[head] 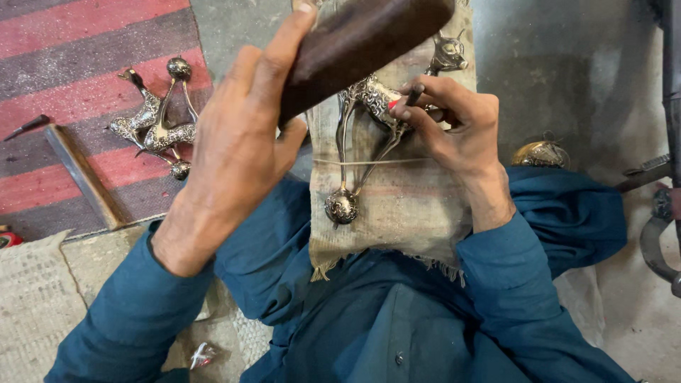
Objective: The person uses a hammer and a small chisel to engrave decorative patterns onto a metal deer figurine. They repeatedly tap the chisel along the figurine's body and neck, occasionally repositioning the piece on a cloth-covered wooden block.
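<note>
Left hand [237, 142] grasps a wooden block [358, 42] at 12 o'clock; right hand [454, 124] pinches a punch [413, 95] against the metal deer [376, 106].

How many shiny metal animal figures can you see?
2, maybe more. One metal deer lies on the cloth across the person's lap, under the right hand. Another figure lies on the red striped rug; it may be two overlapping.

Left hand [234, 142] raised at centre-left, fingers [280, 53] curled in a firm grip; right hand [454, 128] right of centre, fingers pinched, wrist bent downward.
</note>
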Available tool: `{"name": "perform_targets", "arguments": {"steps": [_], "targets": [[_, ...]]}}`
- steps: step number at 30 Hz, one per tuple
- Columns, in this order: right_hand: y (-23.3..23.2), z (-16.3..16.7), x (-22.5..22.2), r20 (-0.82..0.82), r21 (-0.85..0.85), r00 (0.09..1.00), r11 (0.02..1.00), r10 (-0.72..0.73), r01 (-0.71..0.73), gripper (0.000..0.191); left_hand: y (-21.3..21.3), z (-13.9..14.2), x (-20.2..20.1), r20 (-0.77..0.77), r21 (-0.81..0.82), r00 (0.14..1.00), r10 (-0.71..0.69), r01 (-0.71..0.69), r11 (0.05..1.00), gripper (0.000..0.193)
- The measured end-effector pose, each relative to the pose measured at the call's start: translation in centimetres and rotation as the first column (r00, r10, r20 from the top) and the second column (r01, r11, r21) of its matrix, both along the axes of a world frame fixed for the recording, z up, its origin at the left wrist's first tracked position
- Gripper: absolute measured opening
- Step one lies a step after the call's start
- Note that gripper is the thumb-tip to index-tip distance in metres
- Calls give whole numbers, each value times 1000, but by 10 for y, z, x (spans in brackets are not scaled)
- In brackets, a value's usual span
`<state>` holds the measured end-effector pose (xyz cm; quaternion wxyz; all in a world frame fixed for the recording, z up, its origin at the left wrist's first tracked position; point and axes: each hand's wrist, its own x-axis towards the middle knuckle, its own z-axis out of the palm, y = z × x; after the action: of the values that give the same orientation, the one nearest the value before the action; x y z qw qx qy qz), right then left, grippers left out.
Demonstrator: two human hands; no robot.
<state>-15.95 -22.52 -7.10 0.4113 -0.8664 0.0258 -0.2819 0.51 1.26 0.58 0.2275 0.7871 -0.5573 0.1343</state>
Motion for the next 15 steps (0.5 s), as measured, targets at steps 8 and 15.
{"name": "perform_targets", "arguments": {"steps": [8, 15], "targets": [[0, -3, -1, -3, 76, 1000, 997, 22, -22, 25, -4, 7, 4, -131, -46, 990, -54, 48, 998, 76], [-1, -1, -1, 6, 90, 999, 995, 47, -47, 28, -5, 1, 5, 161, 30, 987, 10, -15, 999, 71]]}}
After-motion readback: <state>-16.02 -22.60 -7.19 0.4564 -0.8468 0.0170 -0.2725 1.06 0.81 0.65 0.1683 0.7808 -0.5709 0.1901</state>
